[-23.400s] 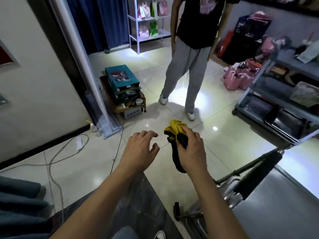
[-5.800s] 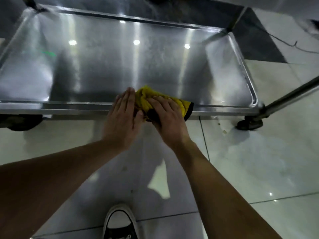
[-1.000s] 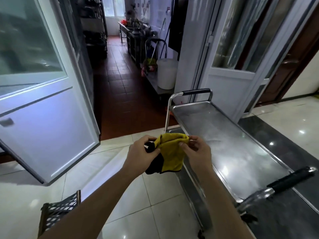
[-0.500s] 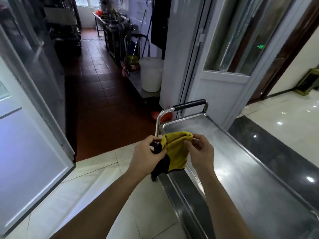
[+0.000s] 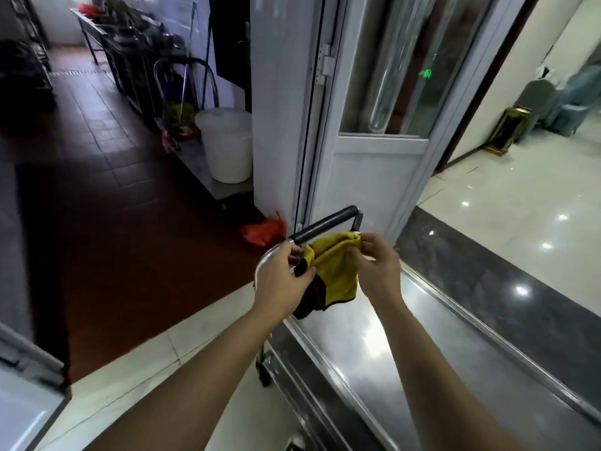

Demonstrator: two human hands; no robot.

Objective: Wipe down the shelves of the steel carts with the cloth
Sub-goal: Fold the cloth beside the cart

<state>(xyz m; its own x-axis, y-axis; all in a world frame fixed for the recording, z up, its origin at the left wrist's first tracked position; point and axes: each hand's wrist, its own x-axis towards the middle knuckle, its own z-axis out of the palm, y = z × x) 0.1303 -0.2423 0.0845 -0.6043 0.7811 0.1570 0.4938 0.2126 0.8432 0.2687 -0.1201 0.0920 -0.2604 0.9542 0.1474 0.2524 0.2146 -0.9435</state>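
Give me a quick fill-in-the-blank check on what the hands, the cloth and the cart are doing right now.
1. The yellow cloth is held by ____ hands.
2. The cloth hangs above the steel cart's top shelf, not ____ it.
3. The cart's handle has a ____ grip.
4. The white bucket stands beyond the cart, to its ____.

Missing words: both; touching; black; left

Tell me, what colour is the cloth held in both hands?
Yellow, with a black edge and a dark underside, the cloth shows best in the head view.

The cloth [image 5: 335, 271] hangs between the left hand [image 5: 281, 281] and right hand [image 5: 379, 268], above the cart [image 5: 422, 369] shelf's far end. Behind it is the handle [image 5: 325, 224]; a bucket [image 5: 226, 144] stands further back left, seemingly on a low platform.
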